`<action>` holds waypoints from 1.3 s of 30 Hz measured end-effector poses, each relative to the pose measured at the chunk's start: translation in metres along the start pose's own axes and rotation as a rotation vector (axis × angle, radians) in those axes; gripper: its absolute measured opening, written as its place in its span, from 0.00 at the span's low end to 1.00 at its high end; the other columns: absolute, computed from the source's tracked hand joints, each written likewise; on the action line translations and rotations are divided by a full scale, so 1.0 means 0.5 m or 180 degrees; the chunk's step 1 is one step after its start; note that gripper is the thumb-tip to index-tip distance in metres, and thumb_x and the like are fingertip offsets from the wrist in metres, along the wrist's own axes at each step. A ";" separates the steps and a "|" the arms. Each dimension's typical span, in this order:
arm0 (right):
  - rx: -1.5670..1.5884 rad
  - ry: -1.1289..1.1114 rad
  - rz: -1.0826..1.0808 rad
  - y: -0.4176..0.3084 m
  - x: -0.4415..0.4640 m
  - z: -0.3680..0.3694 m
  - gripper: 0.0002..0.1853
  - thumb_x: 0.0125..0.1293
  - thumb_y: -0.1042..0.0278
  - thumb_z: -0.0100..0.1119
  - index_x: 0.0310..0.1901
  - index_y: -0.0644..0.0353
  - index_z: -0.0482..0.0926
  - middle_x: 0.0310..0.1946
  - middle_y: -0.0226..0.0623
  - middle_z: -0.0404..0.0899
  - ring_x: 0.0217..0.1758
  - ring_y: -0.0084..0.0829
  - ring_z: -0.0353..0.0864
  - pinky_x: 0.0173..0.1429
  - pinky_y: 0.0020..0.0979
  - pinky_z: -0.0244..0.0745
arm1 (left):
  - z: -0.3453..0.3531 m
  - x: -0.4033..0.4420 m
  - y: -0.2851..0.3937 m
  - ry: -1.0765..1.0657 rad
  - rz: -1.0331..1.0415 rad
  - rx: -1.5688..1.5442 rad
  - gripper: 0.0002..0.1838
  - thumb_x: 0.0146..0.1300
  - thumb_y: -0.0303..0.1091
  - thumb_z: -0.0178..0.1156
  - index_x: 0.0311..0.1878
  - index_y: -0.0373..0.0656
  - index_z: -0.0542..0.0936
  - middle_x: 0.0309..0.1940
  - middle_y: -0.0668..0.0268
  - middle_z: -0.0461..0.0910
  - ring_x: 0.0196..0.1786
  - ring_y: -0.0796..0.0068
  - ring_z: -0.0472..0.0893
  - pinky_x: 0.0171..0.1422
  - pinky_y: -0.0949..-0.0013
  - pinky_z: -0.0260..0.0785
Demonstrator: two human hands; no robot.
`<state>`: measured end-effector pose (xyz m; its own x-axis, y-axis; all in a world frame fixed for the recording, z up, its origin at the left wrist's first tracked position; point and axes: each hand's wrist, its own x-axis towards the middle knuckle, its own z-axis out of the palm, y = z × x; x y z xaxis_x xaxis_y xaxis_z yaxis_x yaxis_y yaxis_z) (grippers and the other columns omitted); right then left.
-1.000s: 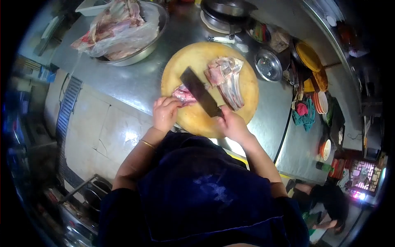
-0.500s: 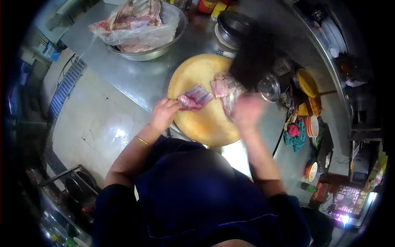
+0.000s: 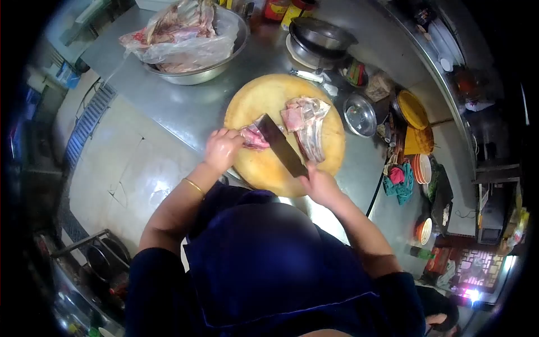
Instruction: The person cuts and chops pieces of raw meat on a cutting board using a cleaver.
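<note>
My right hand (image 3: 321, 184) is closed round the handle of a dark cleaver (image 3: 282, 147). The blade lies over the right part of a small piece of ribs (image 3: 255, 138) on the round wooden chopping board (image 3: 269, 174). My left hand (image 3: 223, 148) has its fingers bent together on the left end of that piece, near the board's left edge. Right of the blade, a larger rib section (image 3: 310, 135) with a folded flap of meat rests on the board. The blade hides part of the small piece.
A metal basin (image 3: 196, 76) at the upper left holds meat in clear plastic. Behind the board are a dark pan (image 3: 323, 35) and a white-handled tool (image 3: 306, 75). A metal bowl (image 3: 359, 115) stands to the right. Another person (image 3: 435, 312) is partly visible at lower right.
The cleaver was raised and blurred half a second ago; it has come down onto the small rib piece. My left hand stays at the piece's left end.
</note>
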<state>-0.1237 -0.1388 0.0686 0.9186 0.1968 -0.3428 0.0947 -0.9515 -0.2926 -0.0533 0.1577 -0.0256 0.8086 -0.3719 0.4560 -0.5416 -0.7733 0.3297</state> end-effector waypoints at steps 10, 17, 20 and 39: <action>0.0341 0.0330 -0.0227 -0.098 0.170 0.012 0.19 0.68 0.60 0.58 0.53 0.64 0.69 0.32 0.57 0.82 0.38 0.57 0.83 0.43 0.51 0.78 | -0.069 -0.046 0.038 -0.0414 0.0477 -0.0750 0.10 0.57 0.26 0.61 0.40 0.50 0.85 0.38 0.69 0.82 0.44 0.64 0.79 0.52 0.62 0.67; 0.0866 0.0306 0.0110 0.088 -0.135 0.020 0.15 0.68 0.61 0.59 0.49 0.60 0.71 0.27 0.47 0.79 0.31 0.49 0.81 0.38 0.45 0.76 | 0.024 0.001 -0.007 -0.0568 -0.1475 -0.3614 0.11 0.68 0.30 0.60 0.51 0.38 0.79 0.44 0.54 0.82 0.48 0.56 0.82 0.55 0.64 0.74; 0.1942 0.0750 0.0814 0.132 -0.220 0.083 0.12 0.69 0.67 0.59 0.49 0.61 0.70 0.21 0.37 0.72 0.23 0.32 0.73 0.31 0.34 0.70 | 0.062 0.119 -0.014 -0.1267 -0.1004 -0.1817 0.22 0.64 0.41 0.62 0.57 0.40 0.77 0.50 0.57 0.82 0.55 0.56 0.80 0.62 0.60 0.70; 0.2580 0.2169 0.2155 0.048 -0.230 0.186 0.11 0.70 0.71 0.53 0.49 0.67 0.69 0.23 0.42 0.74 0.24 0.36 0.73 0.32 0.37 0.70 | 0.151 0.293 0.085 -0.1119 0.0513 -0.1331 0.15 0.51 0.43 0.70 0.38 0.46 0.81 0.55 0.57 0.78 0.57 0.56 0.77 0.61 0.58 0.71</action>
<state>-0.2629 -0.1623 0.0181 0.7249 -0.6652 -0.1790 -0.5130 -0.3479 -0.7847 0.0597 0.0315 -0.0071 0.6973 -0.6722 0.2488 -0.6517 -0.4499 0.6107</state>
